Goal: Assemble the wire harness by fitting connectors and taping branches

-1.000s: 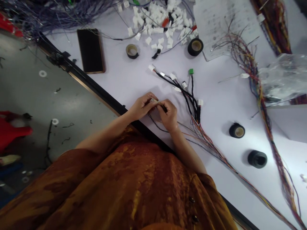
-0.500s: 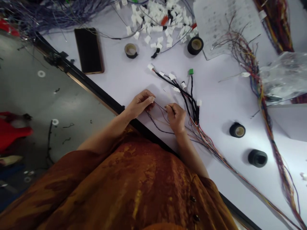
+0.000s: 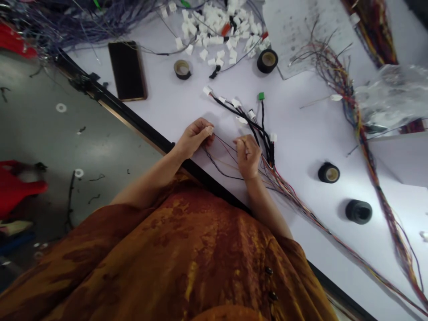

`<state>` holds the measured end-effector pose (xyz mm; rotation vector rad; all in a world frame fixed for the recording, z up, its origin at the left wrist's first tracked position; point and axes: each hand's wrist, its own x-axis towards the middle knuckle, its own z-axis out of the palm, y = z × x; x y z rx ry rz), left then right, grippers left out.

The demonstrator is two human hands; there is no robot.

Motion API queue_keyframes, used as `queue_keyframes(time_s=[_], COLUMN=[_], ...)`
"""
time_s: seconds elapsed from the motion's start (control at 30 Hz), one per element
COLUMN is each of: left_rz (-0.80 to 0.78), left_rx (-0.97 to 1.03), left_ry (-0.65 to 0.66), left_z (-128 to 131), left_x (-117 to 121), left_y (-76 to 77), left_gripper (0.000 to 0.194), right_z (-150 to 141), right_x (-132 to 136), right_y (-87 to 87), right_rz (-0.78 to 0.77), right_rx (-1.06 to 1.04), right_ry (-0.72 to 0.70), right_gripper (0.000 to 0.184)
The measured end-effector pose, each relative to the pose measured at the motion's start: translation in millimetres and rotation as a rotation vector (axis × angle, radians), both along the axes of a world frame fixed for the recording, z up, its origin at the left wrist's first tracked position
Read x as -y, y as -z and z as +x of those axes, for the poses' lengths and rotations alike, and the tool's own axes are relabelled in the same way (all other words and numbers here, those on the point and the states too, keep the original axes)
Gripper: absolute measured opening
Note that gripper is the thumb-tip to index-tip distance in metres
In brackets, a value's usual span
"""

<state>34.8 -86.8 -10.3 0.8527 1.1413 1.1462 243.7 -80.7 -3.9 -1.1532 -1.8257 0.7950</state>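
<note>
"Head view: state of the left hand (image 3: 193, 139)?"

"Drawn to a pinch. Thumb and fingers hold a small white connector (image 3: 209, 130) over the white table (image 3: 160, 111), near its black edge."

"And the right hand (image 3: 248, 158)?"

"Fingers curled narrow, positioned to the right of that connector and apart from it. From where I stand, I cannot tell whether a wire sits between the fingertips."

"Wiring between the hands?"

"Thin wires (image 3: 224, 141), one dark and one reddish, slant across the gap. A loose dark wire (image 3: 218, 170) bows below them as far as the right wrist."

"Items adjoining the right hand?"

"Black-wrapped branches (image 3: 268, 149), just beside it, tipped with white connectors and one green connector (image 3: 261, 96). They join a harness bundle (image 3: 302, 207) running off to the lower right."

"Remainder of the surface?"

"Farther back: a dark phone (image 3: 127, 71), a pile of loose white connectors (image 3: 200, 38) and a black tape roll (image 3: 267, 61) by a printed sheet (image 3: 284, 26). On the right side, a long multicoloured bundle (image 3: 368, 160)."
</note>
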Motion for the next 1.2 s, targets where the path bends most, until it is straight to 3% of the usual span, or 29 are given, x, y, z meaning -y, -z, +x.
queue_keyframes(time_s=[0.1,0.2,0.3,0.37,0.5,0.63,0.8,0.9,1.03,1.13,1.2], left_rz=[0.058,0.097,0.085,0.068,0.059,0.087,0.05,0.004,-0.032,-0.031,-0.005], left_rx=[-0.108,-0.193,-0.207,-0.186,-0.108,-0.012,-0.022,-0.042,-0.035,-0.064,-0.096], left_ry=[0.061,0.119,0.149,0.165,0.177,0.175,0.187,0.168,0.134,0.123,0.131], left_z=[-3.5,-7.6,-10.8,-12.4,-13.9,-12.5,-8.4,-4.8,-0.5,0.1,-1.1], left_x=[-3.1,-7.5,-12.5,-15.1,-16.9,-17.2,-18.3,-20.3,-24.3,-27.0,-29.0], left_y=[-6.7,-13.9,-16.1,-14.1,-6.6,-5.0,-11.8,-13.5,-12.9,-13.0,-13.4], left_gripper=[0.029,0.022,0.017,0.017,0.025,0.041,0.044,0.04,0.031,0.021,0.017], right_z=[-5.6,-22.5,-41.5,-47.3,-36.7,-18.6,-12.5,-15.5,-28.1,-43.2,-49.6], right_x=[10.6,24.4,32.6,32.0,15.3,-14.2,-43.5,-39.2,-0.4,30.6,39.3], right_y=[-16.3,-25.1,-22.5,-20.7,-31.5,-45.5,-51.2,-55.8,-47.5,-32.5,-28.1], right_rz=[0.079,-0.059,-0.197,-0.229,-0.276,-0.32,-0.695,-0.701,-0.431,-0.265,-0.208], right_rx=[0.053,0.32,0.598,0.621,0.245,-0.071,-0.353,-0.199,0.262,0.642,0.768], right_ry=[-0.065,-0.266,-0.298,-0.31,-0.353,-0.196,-0.192,-0.236,-0.343,-0.34,-0.348], right_gripper=[0.026,0.021,0.013,0.007,0.006,0.011,0.019,0.022,0.028,0.012,0.019])
